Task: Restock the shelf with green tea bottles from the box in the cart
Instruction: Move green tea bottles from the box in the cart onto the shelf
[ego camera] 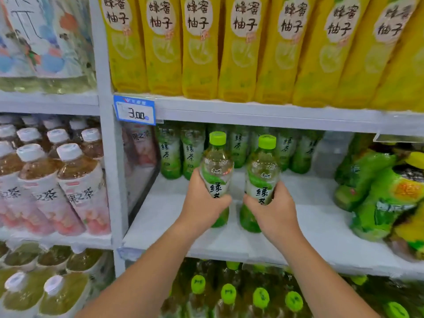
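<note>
Forearms reaching in: left hand (202,203) curls round the left green tea bottle (216,166) at its label, and right hand (275,212) grips the right green tea bottle (261,171) likewise. Both stand upright, side by side on the white shelf (309,203), ahead of the back row (169,154).

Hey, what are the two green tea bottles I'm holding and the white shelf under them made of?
Clear green-capped tea bottle in the left hand, and its twin in the right hand: likely transparent glossy plastic; pale liquid shows through above the printed wrap labels. Their lime-green caps: opaque plastic, matte-looking. White shelf board: smooth, flat, probably painted metal, but uncertain.
</note>
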A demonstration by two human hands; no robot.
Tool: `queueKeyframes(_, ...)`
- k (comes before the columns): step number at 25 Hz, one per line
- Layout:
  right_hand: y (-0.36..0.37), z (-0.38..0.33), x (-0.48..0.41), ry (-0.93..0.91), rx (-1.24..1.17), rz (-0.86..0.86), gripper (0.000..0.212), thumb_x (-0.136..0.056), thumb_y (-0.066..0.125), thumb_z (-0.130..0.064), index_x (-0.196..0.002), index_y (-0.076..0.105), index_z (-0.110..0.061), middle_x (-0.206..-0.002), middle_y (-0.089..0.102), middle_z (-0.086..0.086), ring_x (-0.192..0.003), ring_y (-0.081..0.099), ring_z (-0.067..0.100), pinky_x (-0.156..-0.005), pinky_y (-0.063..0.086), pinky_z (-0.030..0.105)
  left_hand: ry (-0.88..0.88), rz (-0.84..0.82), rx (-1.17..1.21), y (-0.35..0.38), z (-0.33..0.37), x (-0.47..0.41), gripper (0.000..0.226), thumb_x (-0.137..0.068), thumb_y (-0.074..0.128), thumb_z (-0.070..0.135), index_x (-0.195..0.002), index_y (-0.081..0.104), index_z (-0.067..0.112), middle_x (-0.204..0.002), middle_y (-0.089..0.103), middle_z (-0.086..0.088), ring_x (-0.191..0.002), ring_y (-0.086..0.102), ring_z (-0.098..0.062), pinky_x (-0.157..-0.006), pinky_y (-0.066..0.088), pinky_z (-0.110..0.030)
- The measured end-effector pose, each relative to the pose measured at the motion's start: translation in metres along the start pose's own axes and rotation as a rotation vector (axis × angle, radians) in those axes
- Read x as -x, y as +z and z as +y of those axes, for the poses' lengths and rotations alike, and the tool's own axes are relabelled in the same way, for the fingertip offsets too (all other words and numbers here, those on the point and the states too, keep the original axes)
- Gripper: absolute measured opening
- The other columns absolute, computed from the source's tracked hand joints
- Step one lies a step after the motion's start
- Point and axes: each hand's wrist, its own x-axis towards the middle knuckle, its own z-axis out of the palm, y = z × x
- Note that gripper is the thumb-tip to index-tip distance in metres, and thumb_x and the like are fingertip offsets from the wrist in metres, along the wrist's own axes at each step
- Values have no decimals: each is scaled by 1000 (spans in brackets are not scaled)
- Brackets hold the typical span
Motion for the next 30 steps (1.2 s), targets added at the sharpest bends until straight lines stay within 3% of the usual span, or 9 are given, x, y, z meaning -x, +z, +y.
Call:
queueKeyframes(5,2,21,-1,-97,-4,-25,38,-83,78,-30,-110,52,-30,-99,62,-15,-85,57,-6,-62,42,14,150,2,8,-1,-19,-4,63,-72,78,0,-123,51,26,-108,67,3,-91,68,-1,-71,56,-16)
queueKeyframes(10,-5,36,6,-155,-29,-143,54,-82,78,-39,-125,46,-39,-112,61,-25,-101,56,-11,-79,46,16,185,-25,-23,-10,-27,5,59,-74,87,13,-120,55,28,-109,67,12,-93,66,4,-71,54,-15)
queueKeyframes(14,-11,54,18,-194,194,-161,40,-83,78,-36,-114,53,-41,-110,63,-21,-97,58,-12,-81,48,16,135,-37,-298,-15,-51,22,51,-73,88,37,-111,54,42,-110,42,21,-95,51,11,-72,40,-3)
queueKeyframes(17,-7,54,9,-186,222,-171,31,-85,77,-32,-106,56,-43,-100,64,-26,-89,56,-21,-71,45,7,173,3,-334,-10,-61,15,42,-77,84,37,-110,58,37,-108,49,15,-91,55,8,-80,45,-7)
queueKeyframes(20,4,55,-24,-212,256,-168,36,-86,76,-32,-117,58,-35,-108,66,-21,-97,61,-7,-80,47,15,163,88,-272,0,-63,-6,47,-76,86,31,-110,54,30,-107,61,12,-96,62,-2,-85,54,-27)
queueKeyframes(22,14,58,-50,-202,271,-154,38,-86,76,-30,-120,59,-28,-110,68,-14,-102,64,7,-86,50,25,147,133,-306,7,-63,-23,43,-77,85,27,-105,52,27,-103,63,10,-94,62,-7,-80,52,-26)
queueKeyframes(26,33,67,-91,-172,269,-103,46,-84,76,-35,-123,59,-19,-114,69,-3,-104,66,18,-93,53,35,159,231,-459,21,-63,-59,39,-78,83,31,-107,62,16,-105,62,-2,-94,62,-20,-78,48,-27)
queueKeyframes(28,40,71,-103,-145,227,-83,47,-83,77,-36,-123,59,-20,-115,69,-3,-105,65,18,-94,53,35,141,246,-552,27,-64,-71,43,-81,81,34,-110,63,8,-110,61,-9,-95,62,-24,-81,49,-29)
queueKeyframes(30,45,71,-110,-129,187,-74,43,-84,77,-34,-121,60,-20,-113,69,-3,-104,64,18,-90,50,30,142,240,-616,30,-66,-80,41,-83,78,39,-105,65,8,-107,62,-10,-83,58,-20,-77,49,-28)
